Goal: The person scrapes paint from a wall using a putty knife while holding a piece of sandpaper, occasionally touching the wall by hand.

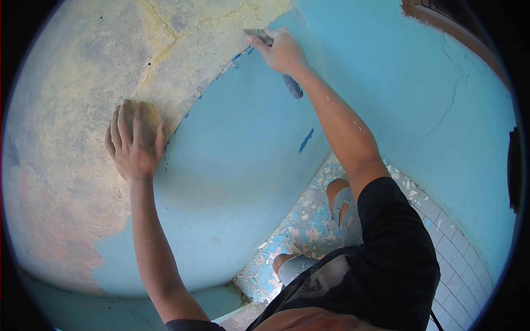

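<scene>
My right hand (284, 52) is closed around a scraper (259, 36) with a flat metal blade; the end of its dark handle sticks out below my palm. The blade lies at the border between the blue paint (237, 127) and the bare, yellowish-grey wall (72, 110). Against that bare part, left of the paint border, my left hand (134, 138) rests with fingers spread and holds nothing. Small dark blue patches show along the border between the two hands.
Paint flakes (314, 226) cover the floor around my legs, with grey tiles (455, 254) to the right. A blue side wall (408, 83) with a thin crack meets the corner. A brown frame (455, 33) is at upper right, and a blue ledge (138, 311) runs along the bottom left.
</scene>
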Available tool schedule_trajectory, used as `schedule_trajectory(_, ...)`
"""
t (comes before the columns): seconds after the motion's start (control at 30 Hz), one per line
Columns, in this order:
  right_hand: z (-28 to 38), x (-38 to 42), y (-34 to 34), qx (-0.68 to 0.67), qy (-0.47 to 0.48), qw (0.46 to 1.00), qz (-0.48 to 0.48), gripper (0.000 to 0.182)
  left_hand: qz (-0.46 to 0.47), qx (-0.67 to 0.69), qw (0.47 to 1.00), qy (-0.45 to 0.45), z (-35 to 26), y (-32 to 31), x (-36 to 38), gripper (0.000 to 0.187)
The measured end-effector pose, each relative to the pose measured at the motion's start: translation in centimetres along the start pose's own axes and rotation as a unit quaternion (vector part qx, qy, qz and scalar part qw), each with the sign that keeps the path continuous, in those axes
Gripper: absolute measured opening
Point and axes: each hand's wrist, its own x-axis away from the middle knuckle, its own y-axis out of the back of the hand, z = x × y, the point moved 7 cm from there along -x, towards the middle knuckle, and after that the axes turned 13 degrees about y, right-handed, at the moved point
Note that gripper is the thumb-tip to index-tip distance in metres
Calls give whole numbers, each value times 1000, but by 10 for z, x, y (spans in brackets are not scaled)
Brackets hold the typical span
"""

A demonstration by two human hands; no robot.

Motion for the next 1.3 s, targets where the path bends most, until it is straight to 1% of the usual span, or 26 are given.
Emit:
schedule_trajectory(0.03, -1, -4, 0, 5, 7, 1000, -6, 89, -3, -5, 1000, -2, 2, -1, -1, 57)
schedule_trajectory(0.1, 3, 6, -3, 55, 51, 997, -32, 89, 6, -6, 1000, -5, -2, -5, 2, 57)
schedule_trajectory(0.13, 7, 2, 4, 53, 45, 997, -28, 89, -3, -3, 1000, -4, -2, -5, 0, 57)
schedule_trajectory(0.2, -4, -11, 9, -30, -89, 995, 42, 86, -6, 0, 1000, -7, -1, -2, 2, 57)
schedule_trajectory(0.23, -7, -2, 1, -28, -88, 995, 41, 86, 1, 4, 1000, -10, -2, -3, 2, 59)
schedule_trajectory(0.27, -1, 10, -8, 14, -6, 1000, -2, 86, 6, 8, 1000, -11, -3, -5, 1, 61)
schedule_trajectory(0.3, 11, 7, -3, 58, 83, 994, -51, 86, -6, 9, 1000, -4, -3, -5, -3, 61)
schedule_trajectory(0.33, 6, -9, 2, 64, 94, 992, -56, 86, -9, 7, 1000, -1, -4, -4, -4, 60)
schedule_trajectory(0.4, -20, -9, 3, 39, -20, 998, -52, 86, 5, 1, 1000, -17, -5, -2, 2, 58)
schedule_trajectory(0.43, -20, -15, 7, 10, -80, 997, 3, 88, 8, -3, 1000, -13, -6, -2, 1, 58)
schedule_trajectory(0.47, -17, -10, 7, 7, -79, 997, 3, 88, 11, -6, 1000, -7, -6, -2, -1, 58)
schedule_trajectory(0.53, -5, 1, 8, -11, -41, 999, 22, 94, 12, -11, 1000, -7, -3, -2, 2, 58)
schedule_trajectory(0.6, -2, -8, 10, 4, -28, 999, 19, 95, 9, -13, 1000, -1, -7, -6, -1, 58)
schedule_trajectory(0.7, -1, 3, 0, 11, -46, 998, 31, 95, -6, -6, 1000, -15, -6, -3, -1, 58)
schedule_trajectory(0.77, 2, 12, -1, 18, -47, 998, 34, 96, 3, -1, 1000, -17, -7, -3, 1, 58)
schedule_trajectory(0.8, 7, 19, -5, 30, -28, 999, 30, 95, -1, -1, 1000, -13, -5, -3, 0, 58)
schedule_trajectory(0.87, 9, 6, -6, 43, 5, 999, 18, 94, -5, -5, 1000, -4, -3, -5, -2, 59)
schedule_trajectory(0.93, 0, 3, -2, 58, 1, 998, -24, 91, 9, -8, 1000, -9, -3, -6, 1, 60)
schedule_trajectory(1.07, -4, 5, -3, 48, 4, 998, -28, 93, 15, -6, 1000, -4, -1, -6, 5, 59)
schedule_trajectory(1.13, 4, 8, -5, 77, 66, 994, -36, 95, 8, -6, 1000, 2, -4, -8, -2, 59)
schedule_trajectory(1.17, -2, 4, -4, 74, 63, 995, -32, 95, 7, -4, 1000, 0, -6, -5, -1, 59)
schedule_trajectory(1.23, -9, -11, 5, 27, -10, 999, -29, 94, 10, -8, 1000, -8, -5, -2, 0, 59)
schedule_trajectory(1.27, -8, -4, -1, 24, -11, 999, -28, 94, 11, -10, 1000, -8, -5, -2, 0, 59)
schedule_trajectory(1.3, -1, 5, -5, 44, 29, 998, -39, 93, 8, -10, 1000, -6, -5, -3, -1, 59)
